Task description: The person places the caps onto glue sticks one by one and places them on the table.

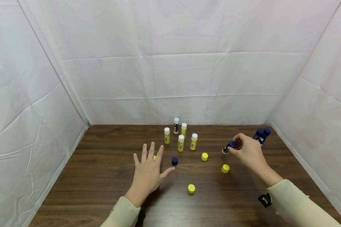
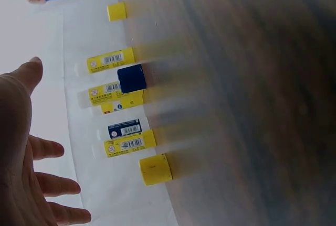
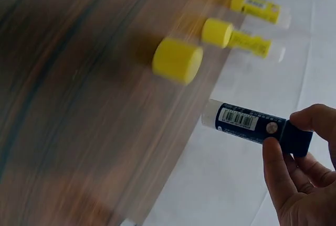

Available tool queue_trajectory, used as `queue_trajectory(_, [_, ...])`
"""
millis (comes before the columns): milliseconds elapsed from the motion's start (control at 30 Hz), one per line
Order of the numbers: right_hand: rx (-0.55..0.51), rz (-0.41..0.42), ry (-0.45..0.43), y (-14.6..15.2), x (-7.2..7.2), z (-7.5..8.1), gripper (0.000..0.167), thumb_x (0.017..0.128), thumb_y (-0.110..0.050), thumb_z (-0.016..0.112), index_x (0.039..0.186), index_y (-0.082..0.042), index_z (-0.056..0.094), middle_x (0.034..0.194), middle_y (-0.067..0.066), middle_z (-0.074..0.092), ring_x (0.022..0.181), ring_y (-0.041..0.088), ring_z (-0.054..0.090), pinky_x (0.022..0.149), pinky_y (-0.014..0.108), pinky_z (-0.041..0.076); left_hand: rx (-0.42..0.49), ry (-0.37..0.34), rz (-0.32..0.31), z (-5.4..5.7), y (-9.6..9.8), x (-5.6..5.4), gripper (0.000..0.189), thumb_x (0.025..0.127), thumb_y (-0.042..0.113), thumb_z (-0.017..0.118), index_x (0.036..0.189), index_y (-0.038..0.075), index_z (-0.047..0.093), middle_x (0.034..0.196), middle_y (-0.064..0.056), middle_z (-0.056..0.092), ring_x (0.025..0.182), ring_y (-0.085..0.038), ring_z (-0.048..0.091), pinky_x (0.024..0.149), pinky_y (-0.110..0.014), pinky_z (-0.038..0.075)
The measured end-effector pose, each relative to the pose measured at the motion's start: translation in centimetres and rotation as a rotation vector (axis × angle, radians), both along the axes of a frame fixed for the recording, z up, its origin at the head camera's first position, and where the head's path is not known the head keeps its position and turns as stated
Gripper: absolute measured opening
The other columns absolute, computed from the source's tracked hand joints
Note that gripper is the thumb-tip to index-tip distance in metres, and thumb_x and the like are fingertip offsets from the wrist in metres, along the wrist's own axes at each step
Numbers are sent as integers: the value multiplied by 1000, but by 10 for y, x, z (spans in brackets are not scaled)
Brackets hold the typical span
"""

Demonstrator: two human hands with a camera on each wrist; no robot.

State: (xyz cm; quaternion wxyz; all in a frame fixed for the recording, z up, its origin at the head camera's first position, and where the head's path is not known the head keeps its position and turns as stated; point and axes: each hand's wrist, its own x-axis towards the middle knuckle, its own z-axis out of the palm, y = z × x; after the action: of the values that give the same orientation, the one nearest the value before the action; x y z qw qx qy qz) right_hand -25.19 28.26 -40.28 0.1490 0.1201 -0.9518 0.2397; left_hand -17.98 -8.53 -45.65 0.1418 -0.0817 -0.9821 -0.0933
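From here I count four white-topped yellow tubes (image 1: 180, 145), one white-topped navy tube (image 1: 176, 127), four round yellow caps (image 1: 191, 189), one round navy cap (image 1: 174, 161), and two navy-capped tubes (image 1: 258, 135) near the right edge of the brown wood counter (image 1: 102, 176). I have open room leftward. The left hand (image 1: 147, 174) has fingers spread; the right hand (image 1: 249, 153) pinches a tilted navy tube (image 3: 247, 121) behind the rightmost yellow cap.
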Motion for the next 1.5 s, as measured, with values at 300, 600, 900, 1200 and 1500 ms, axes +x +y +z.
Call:
queue_trajectory(300, [132,5,-38,40,-22,6,30,85,-9,81,108,0,65,98,19,69,81,31,65,67,48,53,-28,-14,21,-1,-5,1,92,90,82,42,161,25,31,166,-16,24,152,-44,19,107,-78,26])
queue_trajectory(600, [267,7,-16,62,-44,8,26,86,-2,76,108,7,66,100,28,68,91,45,66,76,57,53,-87,-7,32,3,-7,3,94,89,84,41,161,25,31,165,-16,28,151,-45,22,105,-79,29])
queue_trajectory(900, [401,42,-5,71,-59,7,20,84,0,76,101,5,67,93,22,69,89,43,64,74,56,51,-111,-35,37,5,-7,5,95,88,85,40,162,26,30,166,-13,26,151,-46,21,105,-80,27])
queue_trajectory(1200, [550,86,41,75,-66,9,19,86,-1,76,103,3,68,89,15,71,90,41,62,67,54,55,-119,-63,33,3,-8,5,93,88,83,45,161,26,32,166,-13,26,151,-46,20,105,-81,24])
queue_trajectory(1500, [628,132,188,80,-80,11,5,85,4,70,86,0,66,67,11,63,64,35,54,53,53,47,-139,-86,35,2,-8,5,93,89,84,42,161,27,32,166,-13,26,151,-46,20,105,-81,25])
